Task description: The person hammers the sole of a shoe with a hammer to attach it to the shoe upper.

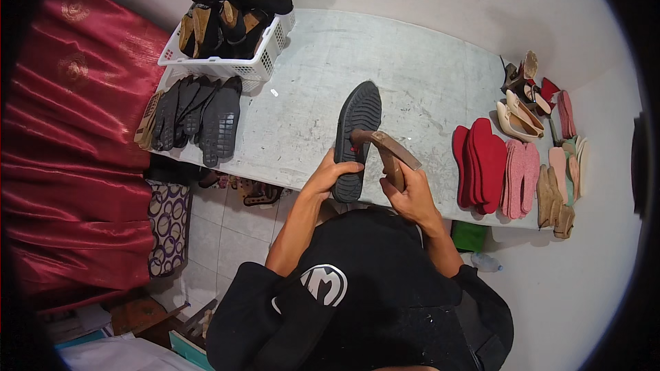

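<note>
One long grey worktable (412, 62) fills the middle of the view, its surface scuffed and pale, with a red satin curtain (75, 158) hanging along its left end. At the table's far left corner stands a white plastic basket (227, 65) heaped with dark shoe parts with tan insides. Just in front of the basket lies a row of black rubber soles (199, 120), overlapping one another at the table edge. On the right side of the table, red insoles (481, 161) lie stacked, pink insoles (522, 178) just beside them, and tan ones (555, 203) nearer the corner; cream flat shoes (519, 117) sit behind these.

Near the front edge of the table, between the person's two hands, a single black sole (356, 137) lies lengthwise with its tread up. The left hand (332, 175) is closed around the sole's near end, fingers curled over its edge, pinning it. The right hand (412, 196) is wrapped around the wooden handle of a hammer (386, 150), whose head rests against the sole's right side about midway along.
</note>
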`<state>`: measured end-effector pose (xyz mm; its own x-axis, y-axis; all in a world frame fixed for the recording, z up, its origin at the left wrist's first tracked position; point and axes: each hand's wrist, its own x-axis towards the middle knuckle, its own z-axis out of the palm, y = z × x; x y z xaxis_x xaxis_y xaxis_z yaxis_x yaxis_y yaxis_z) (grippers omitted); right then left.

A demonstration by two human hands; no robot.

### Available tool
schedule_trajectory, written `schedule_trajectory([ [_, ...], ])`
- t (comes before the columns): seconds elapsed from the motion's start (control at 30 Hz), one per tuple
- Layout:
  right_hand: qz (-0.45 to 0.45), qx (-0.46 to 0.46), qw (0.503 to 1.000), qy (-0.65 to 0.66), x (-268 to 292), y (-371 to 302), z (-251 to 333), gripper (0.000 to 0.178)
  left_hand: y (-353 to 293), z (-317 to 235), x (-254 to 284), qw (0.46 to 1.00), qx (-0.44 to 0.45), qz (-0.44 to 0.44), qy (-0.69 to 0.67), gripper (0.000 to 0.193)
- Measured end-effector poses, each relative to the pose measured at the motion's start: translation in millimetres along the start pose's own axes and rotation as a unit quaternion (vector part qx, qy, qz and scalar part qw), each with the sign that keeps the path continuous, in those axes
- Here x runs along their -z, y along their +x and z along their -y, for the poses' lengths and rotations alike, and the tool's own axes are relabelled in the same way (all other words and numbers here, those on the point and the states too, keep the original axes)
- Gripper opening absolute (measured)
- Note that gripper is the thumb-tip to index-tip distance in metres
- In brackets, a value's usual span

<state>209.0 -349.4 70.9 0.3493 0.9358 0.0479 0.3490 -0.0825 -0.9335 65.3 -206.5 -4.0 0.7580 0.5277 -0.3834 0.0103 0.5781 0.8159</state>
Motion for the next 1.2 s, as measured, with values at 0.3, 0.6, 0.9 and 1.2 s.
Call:
schedule_trajectory([
  [0.3,-0.062,0.049,0.997,0.002,3,10,4,0.018,-1,10,1,0.999,0.02,0.014,0.02,0.056],
  [0.6,-0.056,0.008,0.998,0.042,-18,24,-13,0.016,0,19,14,0.999,0.031,0.017,0.017,0.058],
  [0.9,-0.085,-0.051,0.995,0.009,-23,46,6,0.019,-7,0,37,0.999,0.045,0.03,0.009,0.061],
  [1.2,-0.129,-0.078,0.985,0.087,-49,63,35,0.014,-18,-25,73,0.997,0.053,0.046,0.022,0.066],
])
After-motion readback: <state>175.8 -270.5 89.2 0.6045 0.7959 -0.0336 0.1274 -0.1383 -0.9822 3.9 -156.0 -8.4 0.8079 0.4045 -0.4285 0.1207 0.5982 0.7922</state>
